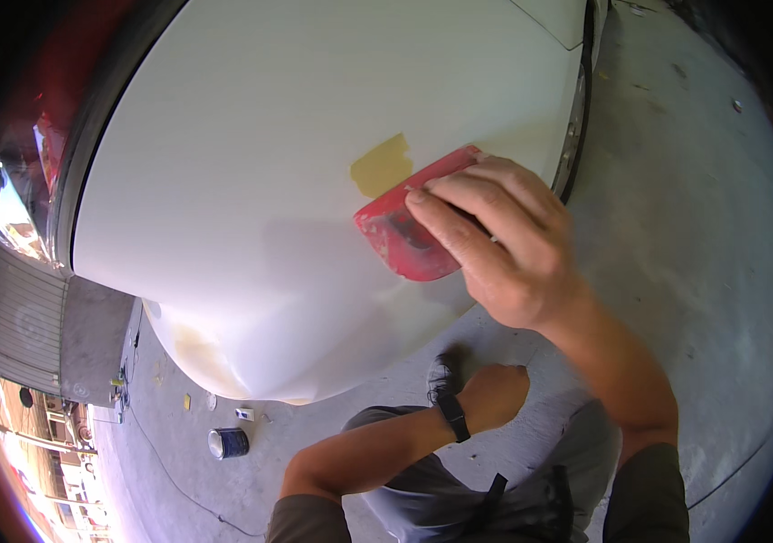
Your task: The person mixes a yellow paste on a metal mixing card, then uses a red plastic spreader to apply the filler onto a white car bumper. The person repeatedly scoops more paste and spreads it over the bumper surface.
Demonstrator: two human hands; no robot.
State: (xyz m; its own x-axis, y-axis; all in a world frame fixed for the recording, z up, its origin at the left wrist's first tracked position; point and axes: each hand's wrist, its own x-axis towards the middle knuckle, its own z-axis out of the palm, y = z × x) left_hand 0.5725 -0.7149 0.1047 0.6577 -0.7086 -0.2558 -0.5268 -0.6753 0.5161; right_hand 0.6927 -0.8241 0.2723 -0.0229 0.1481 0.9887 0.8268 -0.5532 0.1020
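Your right hand (520,242) is gripping a red spreader (415,249), likely smoothing the yellow patch (382,168), next needing even pressure; left hand (495,395), closure unclear.

Spreader (393,242): plastic by look, smeared with chalky residue. Panel (241,136): smooth, low gloss; patch (382,166) matt. Floor (676,235): scuffed concrete; can (234,442) perhaps metal, too small to tell.

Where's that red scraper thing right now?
In the head view, the red scraper is in the person's right hand, over the white panel, just below and right of the yellow patch.
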